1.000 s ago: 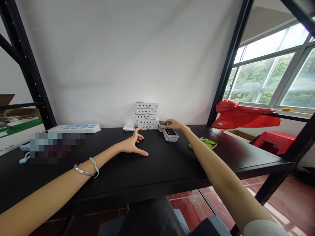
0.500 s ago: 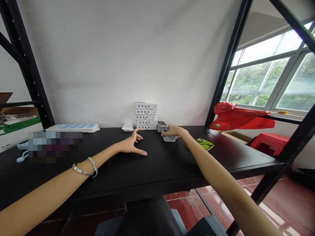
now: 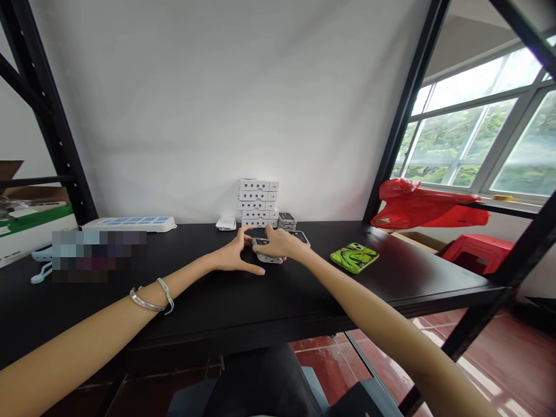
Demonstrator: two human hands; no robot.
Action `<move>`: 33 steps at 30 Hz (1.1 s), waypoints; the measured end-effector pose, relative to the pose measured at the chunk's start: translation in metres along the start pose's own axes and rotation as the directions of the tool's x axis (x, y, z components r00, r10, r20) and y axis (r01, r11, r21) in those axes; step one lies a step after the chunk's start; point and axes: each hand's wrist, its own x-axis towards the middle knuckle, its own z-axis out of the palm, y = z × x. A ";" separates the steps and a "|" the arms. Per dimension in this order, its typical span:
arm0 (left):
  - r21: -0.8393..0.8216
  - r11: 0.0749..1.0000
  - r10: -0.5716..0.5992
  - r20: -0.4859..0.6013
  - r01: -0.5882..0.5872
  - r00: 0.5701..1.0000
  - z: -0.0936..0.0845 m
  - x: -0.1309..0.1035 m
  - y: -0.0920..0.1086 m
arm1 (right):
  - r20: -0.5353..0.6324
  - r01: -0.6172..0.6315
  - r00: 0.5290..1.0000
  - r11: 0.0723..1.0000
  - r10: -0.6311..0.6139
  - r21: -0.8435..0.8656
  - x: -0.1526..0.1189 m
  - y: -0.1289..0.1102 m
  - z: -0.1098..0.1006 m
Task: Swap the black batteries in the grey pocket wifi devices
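Observation:
My right hand (image 3: 280, 243) grips a small flat rounded device (image 3: 269, 259) with a pale rim and a dark top, over the middle of the black table (image 3: 208, 318). Another such device (image 3: 301, 236) shows just behind my right wrist, on the table. My left hand (image 3: 237, 252) is open, fingers and thumb spread, close to the left side of the held device; whether it touches it I cannot tell. Behind both hands stands a stack of small white boxes (image 3: 259, 205). A short stack of similar devices (image 3: 286, 221) sits against its right side.
A phone in a green patterned case (image 3: 355, 258) lies to the right. At the back left are a white power strip (image 3: 130, 225) and small white items (image 3: 226, 223). A green-white carton (image 3: 39, 226) stands far left. Black posts frame the table; a red bag (image 3: 425, 205) hangs right.
My right hand has moved left with a device, toward my left hand, baring the green phone case and another device on the table. My left hand has barely moved.

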 end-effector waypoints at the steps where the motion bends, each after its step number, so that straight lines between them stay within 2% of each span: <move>1: 0.005 1.000 0.003 0.004 -0.003 1.000 0.000 0.000 0.000 | -0.001 0.026 1.000 1.000 -0.026 -0.007 -0.001 -0.005 0.005; 4: 0.013 1.000 0.010 0.024 -0.011 1.000 0.000 -0.001 0.003 | 0.000 0.094 0.996 0.995 -0.094 -0.028 0.000 -0.006 0.010; 8: 0.015 1.000 0.017 0.038 -0.018 0.999 -0.001 -0.001 0.007 | 0.020 0.190 0.982 0.981 -0.189 -0.041 0.008 0.009 0.003; 13: 0.024 1.000 0.010 0.018 -0.011 1.000 0.004 -0.001 0.008 | 0.055 0.295 0.954 0.955 -0.295 0.012 0.018 0.015 0.006; 19: 0.033 0.999 0.002 -0.008 -0.001 1.000 0.005 0.000 0.013 | 0.043 0.249 0.966 0.963 -0.255 0.101 0.023 0.010 0.018; 25: 0.022 1.000 -0.009 -0.031 0.010 0.999 0.005 0.001 0.014 | -0.022 0.268 0.962 0.928 -0.272 0.258 0.016 0.013 0.002; 30: 0.015 1.000 -0.014 -0.034 0.015 0.999 0.006 0.001 0.012 | 0.065 0.307 0.926 0.845 -0.371 0.437 0.009 0.021 -0.012; 33: 0.012 0.999 -0.033 -0.023 0.033 0.999 0.004 0.001 0.011 | 0.085 0.261 0.934 0.825 -0.346 0.501 0.012 0.027 -0.011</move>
